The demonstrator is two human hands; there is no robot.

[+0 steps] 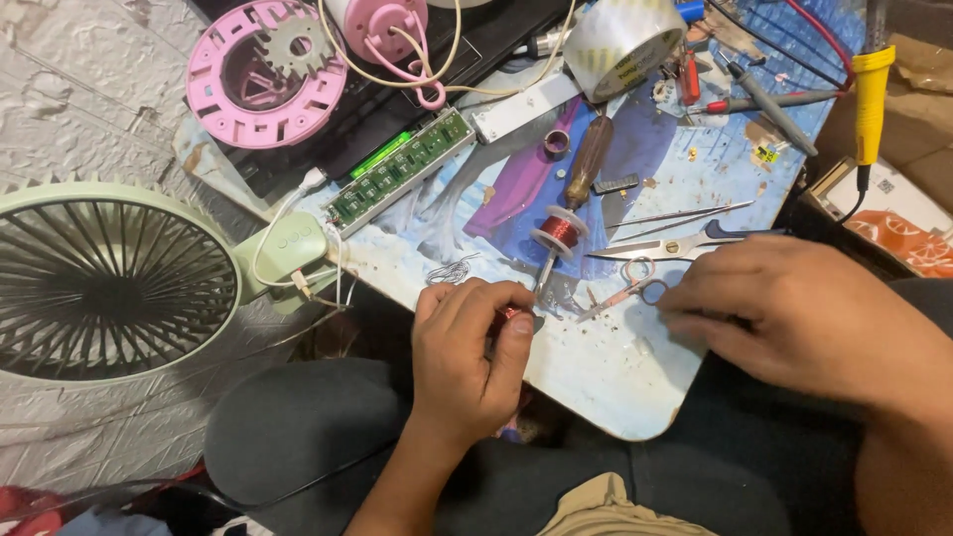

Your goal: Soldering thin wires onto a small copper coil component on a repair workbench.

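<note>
My left hand [465, 349] is curled over the near edge of the small work board [615, 382], pinching a small red part [509, 314] between thumb and fingers. My right hand [794, 313] rests palm down at the board's right edge, its fingertips touching small pink-handled forceps [630, 290]; whether it grips them is unclear. A spool of copper wire [558, 231] sits on a screwdriver with a brown handle [588, 159] just beyond my left hand. Scissors [665, 246] and tweezers [680, 214] lie beyond my right hand.
A pale green fan [109, 278] stands at the left, wired to a green circuit board [400, 171]. Pink fan parts [266, 74], a tape roll [620, 45], pens and a yellow-handled soldering iron [871, 89] crowd the far side. My knees are under the board.
</note>
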